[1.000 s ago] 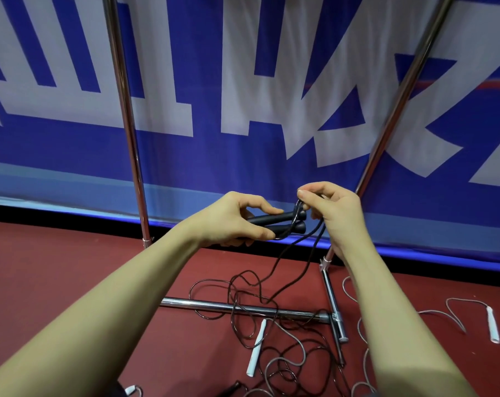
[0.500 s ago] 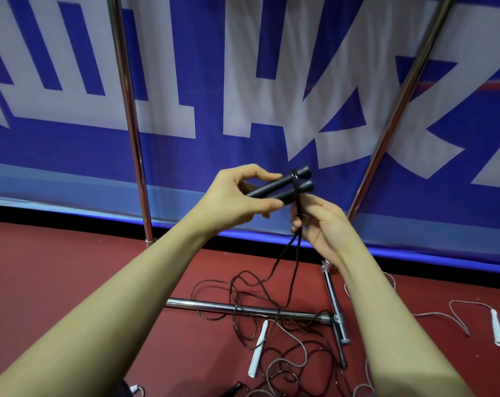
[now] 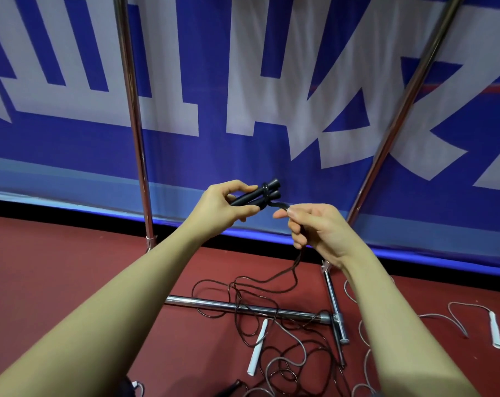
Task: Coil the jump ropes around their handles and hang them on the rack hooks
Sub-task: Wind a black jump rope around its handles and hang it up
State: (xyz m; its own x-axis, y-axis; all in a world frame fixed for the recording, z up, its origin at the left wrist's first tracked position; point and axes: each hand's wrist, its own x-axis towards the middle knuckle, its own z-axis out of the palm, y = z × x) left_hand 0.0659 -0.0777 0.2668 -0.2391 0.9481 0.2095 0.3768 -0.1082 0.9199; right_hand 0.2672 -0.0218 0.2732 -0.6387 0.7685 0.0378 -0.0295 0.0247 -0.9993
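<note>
- My left hand [image 3: 228, 206] is gripping 2 black handles [image 3: 260, 193] together.
- My right hand [image 3: 314, 227] is pinching the black rope [image 3: 280, 205] just beside them.
- 1 turn is showing; slack below is awaiting coiling.
- Hanging is pending.

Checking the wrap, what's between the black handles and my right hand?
In the head view, only a short taut run of black rope spans handles and right hand.

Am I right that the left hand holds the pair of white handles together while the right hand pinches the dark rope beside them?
Not quite: the handles gripped by the left hand are black, not white. The white handles lie on the floor. The rest holds: the right hand pinches the dark rope beside them, as the head view shows.
</note>
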